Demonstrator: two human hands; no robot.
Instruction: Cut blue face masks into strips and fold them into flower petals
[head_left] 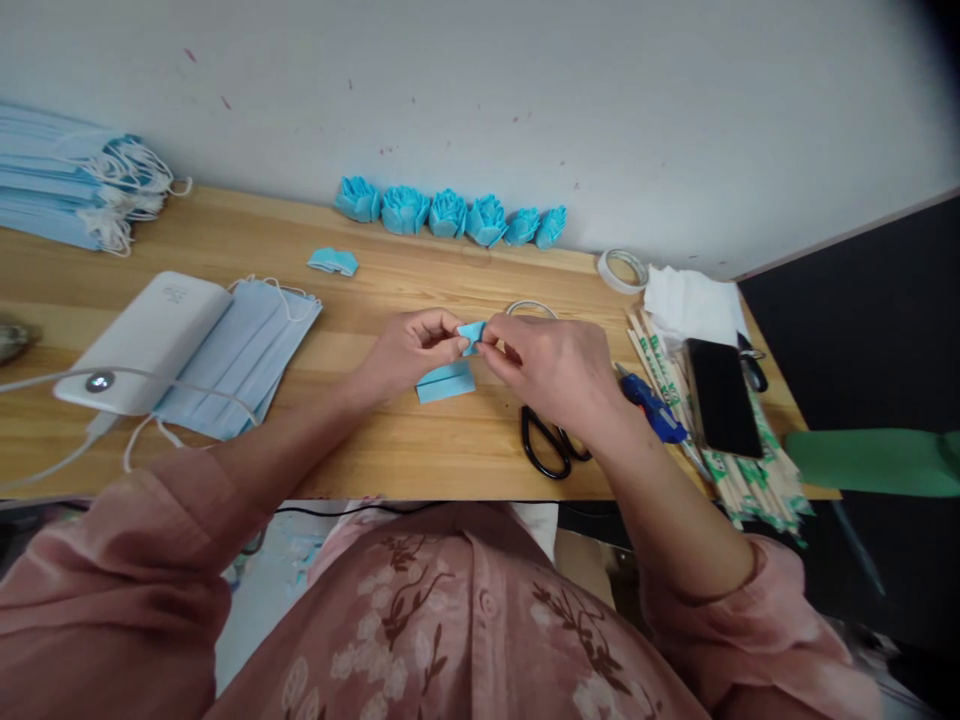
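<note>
My left hand (411, 352) and my right hand (559, 372) meet over the middle of the wooden table (420, 450). Both pinch a small folded blue piece of mask fabric (472, 335) between their fingertips. Just below it a flat blue fabric strip (445, 382) lies on the table. Black-handled scissors (551, 445) lie under my right wrist.
Several blue fabric roses (448, 213) line the wall. A small blue scrap (333, 261), face masks (244, 355) under a white power bank (146, 340), a mask stack (60, 185), tape rolls (622, 270), tissue (694, 305), a phone (721, 395) on chopstick packets (757, 475), and a blue glue gun (652, 405) surround me.
</note>
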